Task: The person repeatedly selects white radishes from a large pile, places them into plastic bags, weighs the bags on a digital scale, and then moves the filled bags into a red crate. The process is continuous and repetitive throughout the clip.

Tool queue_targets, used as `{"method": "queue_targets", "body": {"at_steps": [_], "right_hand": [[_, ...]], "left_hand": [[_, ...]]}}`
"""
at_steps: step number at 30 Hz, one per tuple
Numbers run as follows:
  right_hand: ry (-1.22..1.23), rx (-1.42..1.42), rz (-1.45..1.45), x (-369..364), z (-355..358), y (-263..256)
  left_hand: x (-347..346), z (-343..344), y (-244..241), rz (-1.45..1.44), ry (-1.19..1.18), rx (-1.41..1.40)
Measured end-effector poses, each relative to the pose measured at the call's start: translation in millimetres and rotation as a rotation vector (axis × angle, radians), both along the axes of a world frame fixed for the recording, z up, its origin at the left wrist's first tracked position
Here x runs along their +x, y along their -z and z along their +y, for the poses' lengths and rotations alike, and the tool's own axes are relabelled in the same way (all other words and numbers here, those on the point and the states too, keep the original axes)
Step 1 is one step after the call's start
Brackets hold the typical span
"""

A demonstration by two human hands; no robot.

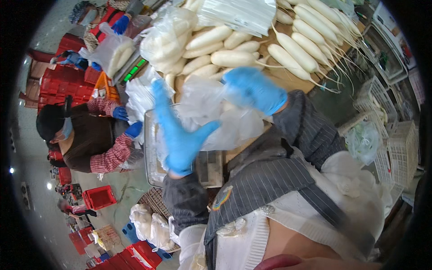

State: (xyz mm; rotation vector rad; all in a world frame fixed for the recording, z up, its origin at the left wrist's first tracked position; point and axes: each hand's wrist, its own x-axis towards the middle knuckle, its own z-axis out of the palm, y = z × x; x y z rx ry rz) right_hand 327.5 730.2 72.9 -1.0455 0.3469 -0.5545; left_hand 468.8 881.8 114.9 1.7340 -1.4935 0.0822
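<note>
My left hand [179, 131], in a light blue glove, is raised with thumb and fingers spread and nothing in its grasp. Beneath and beside it lies a translucent plastic bag [233, 130] with pale contents that are hard to make out. Motion blurs my right hand [256, 89], gloved the same way; its curled fingers are at the bag's upper edge, and whether they grip the film cannot be told. Beyond both hands, white radishes [233, 58] are heaped on the table, others lying in a row [297, 52] at right. A metal-rimmed tray [147, 162] is partly hidden by my left hand.
Stacked plastic bags [138, 98] and a filled bag [165, 40] lie left of the radishes. Flat plastic packaging [238, 15] covers the far heap. Two co-workers in blue gloves work at left, near a green-lit display [135, 70]. White plastic crates [401, 152] stand at right.
</note>
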Motion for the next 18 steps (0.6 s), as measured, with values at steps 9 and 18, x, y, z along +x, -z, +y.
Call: {"method": "queue_targets", "body": {"at_steps": [9,18], "right_hand": [[0.145,-0.830,0.562,-62,-64,78],[-0.083,-0.427,0.633,-96,-26,129]], "left_hand": [[72,69,5,0.108,-0.628,0.501],[58,78,13,1.223,-0.286,0.212]]}}
